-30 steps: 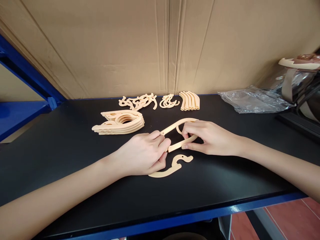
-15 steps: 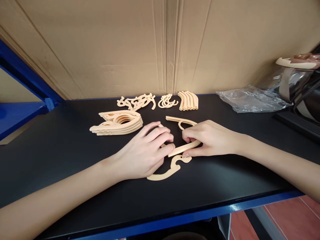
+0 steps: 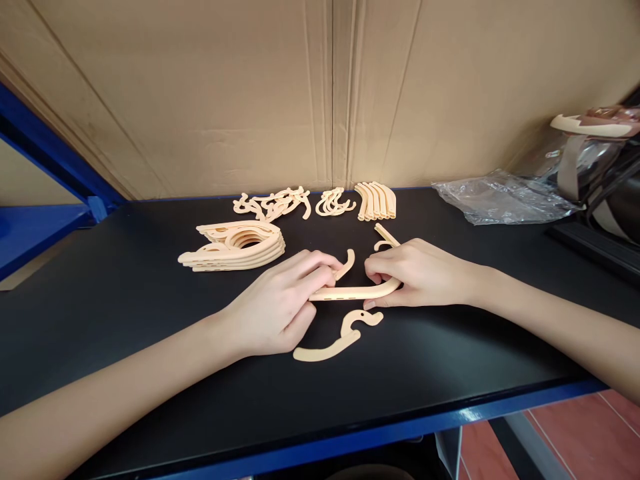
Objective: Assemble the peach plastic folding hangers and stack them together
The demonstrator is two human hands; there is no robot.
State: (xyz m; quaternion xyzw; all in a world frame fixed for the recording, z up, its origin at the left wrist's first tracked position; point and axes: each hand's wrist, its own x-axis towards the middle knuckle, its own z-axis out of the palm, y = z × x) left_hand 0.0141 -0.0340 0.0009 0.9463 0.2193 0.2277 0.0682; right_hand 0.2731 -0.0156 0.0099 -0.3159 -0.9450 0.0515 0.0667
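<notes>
Pinched in my right hand [image 3: 430,277] is a bent beige plastic hanger frame [image 3: 365,292], with one arm reaching left to my other hand and a second end poking out beyond the knuckles. The fingers of my left hand [image 3: 283,303] are closed round a small curved hanger arm [image 3: 349,262], whose free tip points up and away. They also meet the left end of the frame; whether the two parts are joined there is hidden by the fingers. A loose hook-shaped hanger arm [image 3: 330,345] lies flat just in front of both hands.
A stack of beige hangers [image 3: 235,247] sits left on the black tabletop [image 3: 200,407]. Along the back are a pile of curved arms [image 3: 275,202], several hooks [image 3: 334,202] and a row of bent tubes [image 3: 376,202]. Clear plastic bags [image 3: 507,197] lie right, before a cardboard wall [image 3: 225,87].
The hanger frame has turned so that its near arm now reaches my left hand. My left hand has drawn slightly left, and the curved arm's tip now shows beyond its fingers.
</notes>
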